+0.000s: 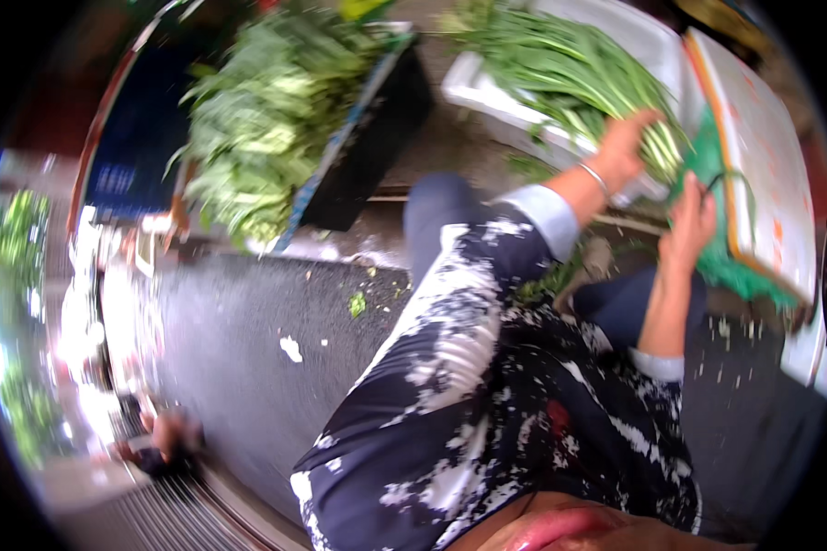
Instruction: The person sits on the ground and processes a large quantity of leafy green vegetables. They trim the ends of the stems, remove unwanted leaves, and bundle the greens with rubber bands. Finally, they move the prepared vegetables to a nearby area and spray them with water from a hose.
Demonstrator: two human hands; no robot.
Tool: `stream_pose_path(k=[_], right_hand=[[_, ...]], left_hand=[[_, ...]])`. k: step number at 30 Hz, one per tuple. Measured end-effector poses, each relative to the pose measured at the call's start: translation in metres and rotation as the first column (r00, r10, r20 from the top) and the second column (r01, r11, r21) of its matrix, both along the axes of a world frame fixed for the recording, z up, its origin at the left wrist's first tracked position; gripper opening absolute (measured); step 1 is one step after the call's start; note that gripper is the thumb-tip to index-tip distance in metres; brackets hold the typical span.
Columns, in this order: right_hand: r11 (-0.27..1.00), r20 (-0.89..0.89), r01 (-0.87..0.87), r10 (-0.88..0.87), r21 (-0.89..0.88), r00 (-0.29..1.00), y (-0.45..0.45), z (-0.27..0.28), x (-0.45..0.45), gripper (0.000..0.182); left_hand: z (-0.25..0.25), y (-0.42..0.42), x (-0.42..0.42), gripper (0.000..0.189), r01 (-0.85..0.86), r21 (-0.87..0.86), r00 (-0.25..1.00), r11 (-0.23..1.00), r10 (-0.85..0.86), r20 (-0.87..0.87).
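Observation:
My left hand (620, 153), with a bracelet at the wrist, grips a bunch of long-stemmed leafy greens (572, 65) near the pale stem ends. The leaves spread away over a white foam box (479, 86). To its right, my right hand (690, 224) is raised beside a green plastic sheet or bag (713, 258) and an upright foam panel (765, 158). A thin dark strip (715, 182) shows at its fingertips. Whether those fingers hold the strip is unclear.
Left of my knee, a dark crate (369, 148) is heaped with leafy vegetables (269, 131). Leaf scraps (357, 304) lie on the dark wet pavement (248, 330). More cut greens (548, 282) lie by my feet. A blurred person (169, 437) is at the lower left.

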State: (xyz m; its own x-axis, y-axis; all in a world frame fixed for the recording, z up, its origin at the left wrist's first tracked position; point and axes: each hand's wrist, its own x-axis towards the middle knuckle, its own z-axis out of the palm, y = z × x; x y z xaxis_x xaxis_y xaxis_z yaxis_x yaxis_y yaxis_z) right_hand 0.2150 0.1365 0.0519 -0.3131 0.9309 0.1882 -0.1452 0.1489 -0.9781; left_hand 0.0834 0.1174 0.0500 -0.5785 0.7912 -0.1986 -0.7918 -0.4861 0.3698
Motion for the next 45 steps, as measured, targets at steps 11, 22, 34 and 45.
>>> stream_pose_path(k=[11, 22, 34, 45], right_hand=[[0.875, -0.441, -0.318, 0.139, -0.364, 0.887, -0.040, -0.001, 0.010, 0.040], [0.931, -0.547, -0.286, 0.121, -0.228, 0.828, -0.027, 0.002, -0.021, 0.049], [0.980, -0.627, -0.149, 0.032, -0.134, 0.779, -0.010, -0.009, -0.032, 0.043], [0.780, -0.502, -0.340, 0.038, -0.525, 0.864, -0.004, -0.077, 0.036, 0.026]], left_hand=[[0.025, 0.017, 0.004, 0.020, 0.049, 0.043, 0.996, 0.998, -0.052, 0.079], [0.029, 0.008, 0.014, 0.023, 0.187, 0.061, 0.982, 0.980, -0.188, 0.019], [0.041, 0.015, 0.011, 0.017, 0.168, 0.059, 0.976, 0.984, -0.174, 0.128], [0.057, 0.013, -0.004, 0.016, 0.112, 0.213, 0.949, 0.971, -0.168, 0.267]])
